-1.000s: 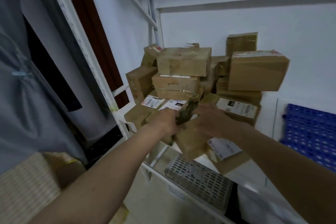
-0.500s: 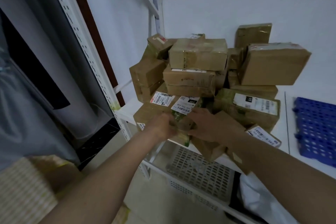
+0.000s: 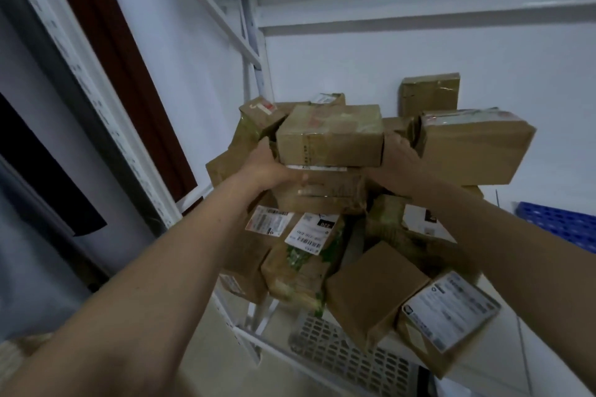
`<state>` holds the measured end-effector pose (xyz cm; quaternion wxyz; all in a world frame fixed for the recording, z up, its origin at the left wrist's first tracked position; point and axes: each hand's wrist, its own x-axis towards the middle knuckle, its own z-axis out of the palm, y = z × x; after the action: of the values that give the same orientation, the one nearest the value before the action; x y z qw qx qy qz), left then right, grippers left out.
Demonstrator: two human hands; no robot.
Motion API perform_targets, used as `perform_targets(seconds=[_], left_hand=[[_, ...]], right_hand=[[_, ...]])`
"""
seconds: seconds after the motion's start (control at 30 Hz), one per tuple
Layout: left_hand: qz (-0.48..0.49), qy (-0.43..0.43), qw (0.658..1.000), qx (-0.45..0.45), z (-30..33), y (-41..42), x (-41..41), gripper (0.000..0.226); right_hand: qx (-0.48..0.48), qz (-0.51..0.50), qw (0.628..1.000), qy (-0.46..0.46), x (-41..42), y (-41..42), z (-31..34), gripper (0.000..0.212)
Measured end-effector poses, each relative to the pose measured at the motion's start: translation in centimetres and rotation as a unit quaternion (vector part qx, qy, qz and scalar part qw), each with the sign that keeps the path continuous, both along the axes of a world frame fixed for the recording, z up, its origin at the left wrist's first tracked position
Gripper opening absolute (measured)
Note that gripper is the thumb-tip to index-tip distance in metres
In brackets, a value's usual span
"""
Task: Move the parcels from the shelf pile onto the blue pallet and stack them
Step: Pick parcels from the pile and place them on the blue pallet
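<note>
A pile of brown cardboard parcels fills the white shelf [image 3: 503, 374]. At its top middle sits a taped parcel [image 3: 330, 135]. My left hand [image 3: 269, 164] presses against that parcel's left end and lower edge. My right hand [image 3: 398, 159] presses its right end, so both hands clamp it between them. Under it lies a flatter parcel [image 3: 322, 192]. A big parcel [image 3: 474, 147] juts out at the right. The blue pallet [image 3: 558, 224] shows at the right edge, partly behind my right forearm.
Loose labelled parcels [image 3: 446, 316] hang over the shelf's front edge. A grey slotted crate [image 3: 351, 358] sits on the level below. White shelf uprights [image 3: 254, 51] and a diagonal brace stand behind the pile. A dark doorway frame [image 3: 106, 51] is at the left.
Both hands left the small parcels at the pile's front and rose to the top middle parcel, closing on its two ends. The camera tilted up and closer.
</note>
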<state>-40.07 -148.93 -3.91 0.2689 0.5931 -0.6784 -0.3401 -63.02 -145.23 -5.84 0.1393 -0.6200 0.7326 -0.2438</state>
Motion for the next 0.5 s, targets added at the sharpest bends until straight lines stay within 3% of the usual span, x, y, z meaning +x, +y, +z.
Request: perform_targets(seconds=[0.13, 0.27, 0.43, 0.5], left_hand=[[0.009, 0.074, 0.997, 0.037, 0.4, -2.9, -1.1, 0.114], [0.029, 0.139, 0.989, 0.045, -0.3, -4.7, -1.8, 0.088], [0.048, 0.235, 0.969, 0.066, -0.7, -4.9, -3.0, 0.066], [0.071, 0.253, 0.963, 0.055, -1.0, -5.0, -3.2, 0.076]], right_hand=[[0.012, 0.023, 0.989, -0.145, -0.6, -1.4, 0.6, 0.081], [0.001, 0.022, 0.980, -0.196, -0.8, -2.5, 0.6, 0.081], [-0.010, -0.019, 0.982, -0.188, -1.4, -2.8, 0.5, 0.056], [-0.027, -0.031, 0.985, -0.167, -1.3, -2.3, 0.7, 0.050]])
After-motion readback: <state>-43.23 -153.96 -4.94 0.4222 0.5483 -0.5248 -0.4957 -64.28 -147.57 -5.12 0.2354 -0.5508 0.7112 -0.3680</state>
